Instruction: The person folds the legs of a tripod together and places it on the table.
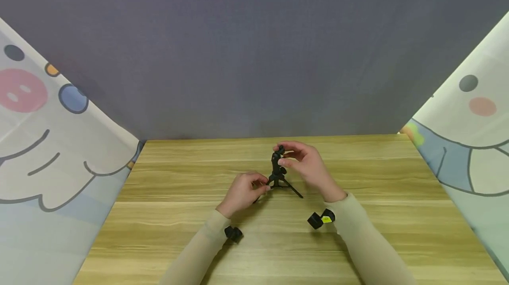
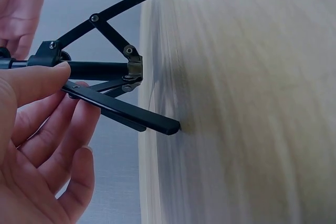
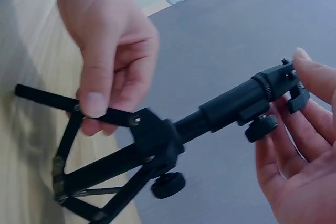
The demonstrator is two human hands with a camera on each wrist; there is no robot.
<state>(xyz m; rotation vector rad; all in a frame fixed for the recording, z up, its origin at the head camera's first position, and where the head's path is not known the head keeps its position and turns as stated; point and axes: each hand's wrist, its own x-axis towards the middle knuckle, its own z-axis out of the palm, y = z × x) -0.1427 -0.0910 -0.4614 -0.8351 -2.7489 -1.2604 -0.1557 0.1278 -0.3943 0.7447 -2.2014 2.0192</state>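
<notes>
On table (image 1: 191,214), tripod (image 1: 278,172) stands upright, head upward.

Wooden counter (image 1: 167,232), pale grain running side to side; grey backdrop (image 1: 254,46) behind its far edge; cartoon-print cloth (image 1: 47,152) hangs along the left side; a second cartoon cloth (image 1: 473,143) along the right.

Left hand (image 1: 243,191) at frame centre, fingers curled, thumb and forefinger pinching — forearm entering from lower left. Right hand (image 1: 308,163) just right of centre and higher, fingertips (image 3: 304,61) pinching — sleeved forearm from lower right.
</notes>
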